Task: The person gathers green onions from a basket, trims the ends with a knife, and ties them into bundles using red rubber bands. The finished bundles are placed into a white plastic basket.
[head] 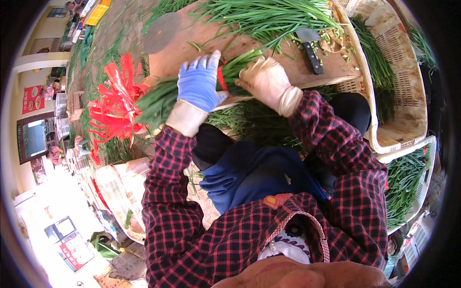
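Note:
My left hand, in a blue and white glove, lies over a bundle of long green leaves that look like Chinese chives. A red plastic band circles the bundle between my hands. At the bundle's pale cut end is my right hand, in a cream glove, its fingers bent against the stems. Both hands are just over the near edge of a brown board. A knife with a black handle lies on the board to the right, among short cut stem pieces. Loose chives are heaped at the board's far side.
Red plastic strips hang in a bunch left of the board. A dirty white plastic crate holding greens stands at the right, with another crate of chives below it. More greens lie under the board. Another pale crate is at lower left.

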Available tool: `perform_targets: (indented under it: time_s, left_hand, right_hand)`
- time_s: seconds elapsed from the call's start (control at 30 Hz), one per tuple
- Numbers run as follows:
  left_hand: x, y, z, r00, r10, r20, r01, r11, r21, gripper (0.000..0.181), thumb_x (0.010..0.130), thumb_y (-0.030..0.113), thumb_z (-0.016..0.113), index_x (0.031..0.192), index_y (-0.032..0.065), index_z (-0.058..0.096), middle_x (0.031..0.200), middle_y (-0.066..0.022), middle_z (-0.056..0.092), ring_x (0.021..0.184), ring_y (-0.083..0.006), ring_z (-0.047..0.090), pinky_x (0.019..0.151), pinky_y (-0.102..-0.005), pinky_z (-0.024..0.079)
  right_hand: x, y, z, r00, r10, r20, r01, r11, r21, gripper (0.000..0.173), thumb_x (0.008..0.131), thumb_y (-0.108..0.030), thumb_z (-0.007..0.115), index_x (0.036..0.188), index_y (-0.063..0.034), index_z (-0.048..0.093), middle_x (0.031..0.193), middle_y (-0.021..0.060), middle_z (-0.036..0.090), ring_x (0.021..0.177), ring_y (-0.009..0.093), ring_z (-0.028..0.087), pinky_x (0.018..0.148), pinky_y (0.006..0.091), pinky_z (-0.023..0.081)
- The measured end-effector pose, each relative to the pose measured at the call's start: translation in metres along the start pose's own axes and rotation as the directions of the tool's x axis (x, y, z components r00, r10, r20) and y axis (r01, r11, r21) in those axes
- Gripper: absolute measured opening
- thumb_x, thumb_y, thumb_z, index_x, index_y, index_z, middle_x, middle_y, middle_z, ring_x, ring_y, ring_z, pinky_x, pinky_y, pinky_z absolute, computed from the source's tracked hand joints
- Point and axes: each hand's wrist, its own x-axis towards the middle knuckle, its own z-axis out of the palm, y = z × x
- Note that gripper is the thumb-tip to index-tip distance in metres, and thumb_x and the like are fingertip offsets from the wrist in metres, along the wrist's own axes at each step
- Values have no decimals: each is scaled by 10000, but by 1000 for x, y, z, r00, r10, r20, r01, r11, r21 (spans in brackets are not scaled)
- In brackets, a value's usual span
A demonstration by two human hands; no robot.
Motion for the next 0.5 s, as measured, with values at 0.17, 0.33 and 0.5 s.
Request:
perform_targets:
  time_s: [0.17, 0.33, 0.5]
  left_hand:
    - [-6, 5, 44, 974, 6, -227, -1, 1000, 21, 1212, 509, 452, 879, 1479, 98, 245, 1356, -135, 453, 1331, -292, 371, 1113, -509, 210]
    - [0, -2, 52, 954, 6, -299, -21, 999, -47, 1230, 462, 415, 893, 1473, 97, 269, 1318, -128, 481, 1289, -288, 416, 1098, -509, 220]
    - [3, -5, 55, 938, 56, -343, -83, 995, -62, 1233, 439, 392, 899, 1469, 104, 286, 1296, -131, 502, 1264, -289, 445, 1097, -517, 225]
  right_hand:
    - [13, 28, 9, 999, -29, 25, 22, 970, 243, 254, 800, -306, 655, 716, -70, 613, 690, 143, 602, 755, 369, 595, 721, 470, 468]
    - [11, 42, 13, 999, -34, 41, 13, 909, 416, 250, 805, -235, 666, 713, -15, 594, 698, 176, 576, 723, 390, 572, 677, 458, 458]
    - [4, 56, 7, 988, 8, 155, -96, 816, 570, 254, 821, -202, 695, 754, 21, 592, 701, 183, 548, 679, 354, 543, 637, 404, 450]
